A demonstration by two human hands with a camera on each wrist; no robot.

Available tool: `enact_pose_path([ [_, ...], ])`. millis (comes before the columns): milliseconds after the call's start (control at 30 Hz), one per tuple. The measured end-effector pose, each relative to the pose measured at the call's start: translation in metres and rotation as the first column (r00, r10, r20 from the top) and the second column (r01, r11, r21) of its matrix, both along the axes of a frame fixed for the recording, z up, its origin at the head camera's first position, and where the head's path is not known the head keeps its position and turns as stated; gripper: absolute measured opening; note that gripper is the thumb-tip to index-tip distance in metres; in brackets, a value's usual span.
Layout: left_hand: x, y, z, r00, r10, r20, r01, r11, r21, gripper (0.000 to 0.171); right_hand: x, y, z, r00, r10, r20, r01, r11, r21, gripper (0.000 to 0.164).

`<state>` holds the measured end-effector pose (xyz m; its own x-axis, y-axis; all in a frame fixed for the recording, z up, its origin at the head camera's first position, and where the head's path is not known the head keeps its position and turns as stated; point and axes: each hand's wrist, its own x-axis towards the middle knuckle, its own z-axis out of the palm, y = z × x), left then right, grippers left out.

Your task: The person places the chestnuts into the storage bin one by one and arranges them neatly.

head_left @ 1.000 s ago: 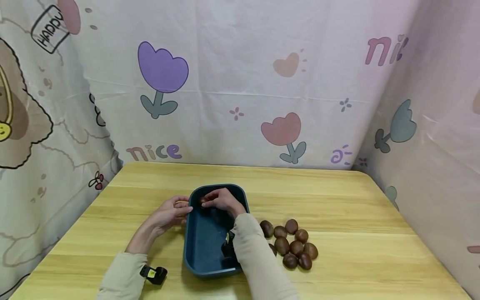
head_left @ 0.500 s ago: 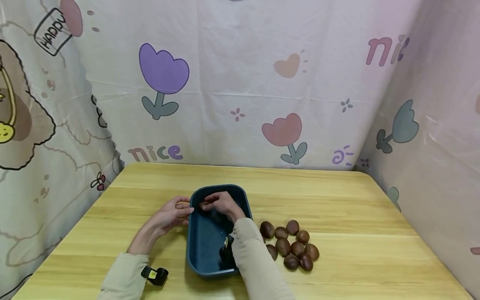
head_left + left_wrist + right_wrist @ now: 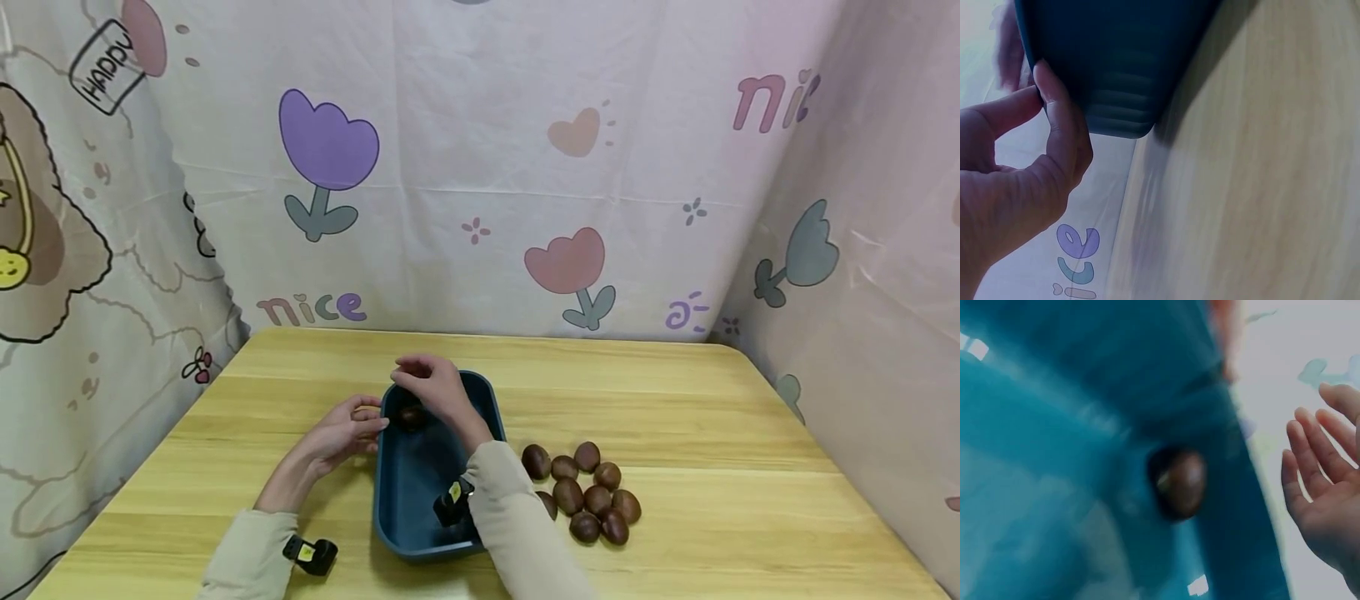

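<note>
A dark blue rectangular plastic box stands on the table, with a single brown chestnut in its far left corner. My left hand pinches the box's left rim between thumb and finger; in the left wrist view the fingers lie against the outer wall. My right hand is above the far end of the box, and in the right wrist view its fingers are spread and hold nothing. To the right of the box lies a loose group of several chestnuts, one partly hidden by the right sleeve.
The wooden table reaches back to a printed cloth hung behind and at both sides. Black wrist cameras sit at both cuffs. The right forearm crosses the box's right rim.
My right hand has let go of the chestnut in the box's far left corner and risen up and away from it. My left hand stays at the rim.
</note>
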<state>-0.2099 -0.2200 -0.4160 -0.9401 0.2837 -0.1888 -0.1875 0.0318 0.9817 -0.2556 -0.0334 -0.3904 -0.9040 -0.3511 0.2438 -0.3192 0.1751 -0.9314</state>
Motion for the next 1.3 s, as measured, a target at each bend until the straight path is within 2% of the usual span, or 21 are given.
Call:
enact_pose_path([
  [267, 0.000, 0.000, 0.000, 1.000, 0.004, 0.006, -0.004, 1.000, -0.005, 0.046, 0.023, 0.012, 0.037, 0.988, 0.142, -0.055, -0.139, 0.989, 0.055, 0.026],
  [467, 0.000, 0.000, 0.000, 1.000, 0.013, 0.005, -0.013, 1.000, -0.014, 0.045, 0.037, 0.032, 0.050, 0.975, 0.194, -0.108, -0.178, 0.974, 0.143, 0.026],
  [667, 0.001, 0.000, 0.001, 1.000, 0.024, 0.005, -0.024, 1.000, -0.008, 0.045, 0.030, 0.058, 0.045, 0.974, 0.154, -0.164, -0.119, 0.971, 0.209, 0.025],
  [867, 0.002, 0.001, 0.001, 1.000, 0.011, -0.004, -0.010, 1.000, 0.006, 0.046, 0.018, 0.093, 0.039, 0.984, 0.078, -0.158, -0.037, 0.968, 0.248, 0.023],
  [1067, 0.003, 0.000, 0.003, 1.000, 0.005, -0.010, -0.004, 1.000, 0.014, 0.047, 0.020, 0.128, 0.030, 0.992, 0.076, -0.101, -0.040, 0.945, 0.325, 0.021],
  [1167, 0.003, 0.000, 0.002, 1.000, 0.008, -0.010, -0.008, 1.000, 0.016, 0.047, 0.022, 0.142, 0.018, 0.993, 0.086, -0.081, -0.051, 0.930, 0.365, 0.017],
  [1300, 0.003, 0.000, 0.000, 1.000, 0.004, -0.007, -0.004, 1.000, 0.022, 0.047, 0.028, 0.157, -0.001, 0.990, 0.121, -0.066, -0.079, 0.893, 0.442, 0.014],
])
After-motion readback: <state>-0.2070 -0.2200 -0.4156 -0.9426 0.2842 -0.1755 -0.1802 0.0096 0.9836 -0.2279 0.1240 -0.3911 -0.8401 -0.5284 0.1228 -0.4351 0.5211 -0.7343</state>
